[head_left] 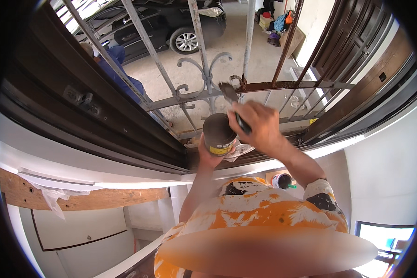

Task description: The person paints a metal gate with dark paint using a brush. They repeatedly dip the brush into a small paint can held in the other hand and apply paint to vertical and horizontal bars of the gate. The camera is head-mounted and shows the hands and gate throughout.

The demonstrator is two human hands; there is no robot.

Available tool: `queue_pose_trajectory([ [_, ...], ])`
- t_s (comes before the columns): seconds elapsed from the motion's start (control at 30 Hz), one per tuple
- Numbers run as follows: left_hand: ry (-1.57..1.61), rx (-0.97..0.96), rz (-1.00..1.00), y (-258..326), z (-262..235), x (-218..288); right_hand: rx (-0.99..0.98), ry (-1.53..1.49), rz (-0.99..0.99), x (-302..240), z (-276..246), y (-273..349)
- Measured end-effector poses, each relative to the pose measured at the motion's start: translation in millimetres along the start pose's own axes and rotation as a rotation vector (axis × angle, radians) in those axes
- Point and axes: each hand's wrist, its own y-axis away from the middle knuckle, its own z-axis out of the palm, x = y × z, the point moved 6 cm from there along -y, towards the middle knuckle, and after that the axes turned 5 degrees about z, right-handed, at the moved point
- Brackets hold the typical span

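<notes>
My right hand (257,126) is closed around the dark handle of a paintbrush (230,92). The brush's brown-stained bristles point up and left, close to the window grille's horizontal bar. My left hand (209,153) is wrapped round a dark paint can (218,132) with a yellow band, held just below the brush. A pale cloth (238,152) shows beside the can. The metal grille (204,95) has grey bars and scrolls at its left and middle. Toward the right its bars are coated reddish brown, including the horizontal bar (264,86).
Dark window frames (125,125) flank the opening on both sides. Beyond the grille stand a black car (171,28) and a person in blue clothes (120,74). Another can (281,180) with a green-handled tool sits below my right arm. A wooden plank (97,200) lies at lower left.
</notes>
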Motion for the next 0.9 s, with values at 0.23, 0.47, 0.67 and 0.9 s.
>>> queue_pose_trajectory([
  [0.23, -0.003, 0.007, 0.002, -2, -4, -1, 0.311, -0.278, 0.248, 61, 33, 95],
  [0.47, 0.023, -0.041, -0.021, -1, 4, -2, 0.260, -0.829, 0.518, 111, 68, 135],
  [0.67, -0.002, -0.119, -0.023, -2, 4, -3, 0.137, -0.538, 0.406, 97, 22, 98],
  [0.9, 0.019, -0.045, 0.038, -1, -15, 2, -0.075, -0.115, -0.010, 15, 21, 50],
])
